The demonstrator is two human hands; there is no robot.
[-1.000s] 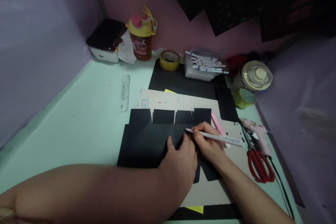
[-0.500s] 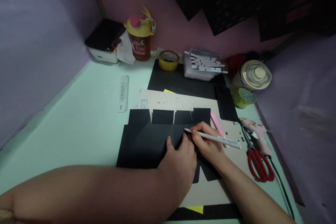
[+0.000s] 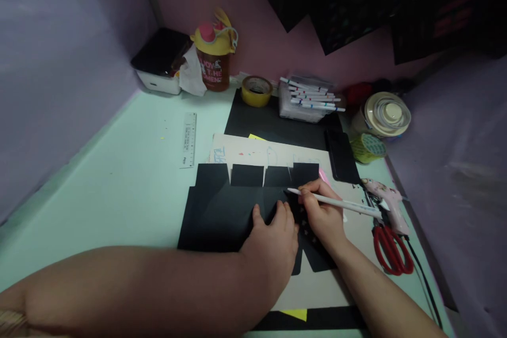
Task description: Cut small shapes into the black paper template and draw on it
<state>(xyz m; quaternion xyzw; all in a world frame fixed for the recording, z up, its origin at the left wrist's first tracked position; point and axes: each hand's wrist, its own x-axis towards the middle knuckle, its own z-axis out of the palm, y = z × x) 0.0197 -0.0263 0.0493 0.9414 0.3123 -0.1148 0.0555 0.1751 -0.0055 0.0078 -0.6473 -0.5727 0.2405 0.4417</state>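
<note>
A sheet of black card (image 3: pixel 222 211) with cut flaps along its far and near edges lies in front of me. My left hand (image 3: pixel 271 243) rests flat on it, fingers spread and pointing away from me. In my right hand (image 3: pixel 325 216) a white pen (image 3: pixel 340 202) is gripped near its tip, which points left just over the card by the right-hand flaps. I cannot tell whether the tip touches. Small pale marks show on the card beside the right hand. Beneath lies a larger pale board (image 3: pixel 317 290); a pink marker (image 3: pixel 325 177) is partly hidden behind the right hand.
A clear ruler (image 3: pixel 189 140) lies to the left. Along the back stand a bottle (image 3: pixel 214 63), yellow tape (image 3: pixel 256 92) and a box of markers (image 3: pixel 304 103). On the right are a black phone (image 3: pixel 341 156), a glue gun (image 3: pixel 390 200) with its cord, and red-handled scissors (image 3: pixel 392 251).
My right hand has shifted slightly right with the pen, whose tip moved from near the left fingers to further right. The left hand stays on the card. The view has moved a little.
</note>
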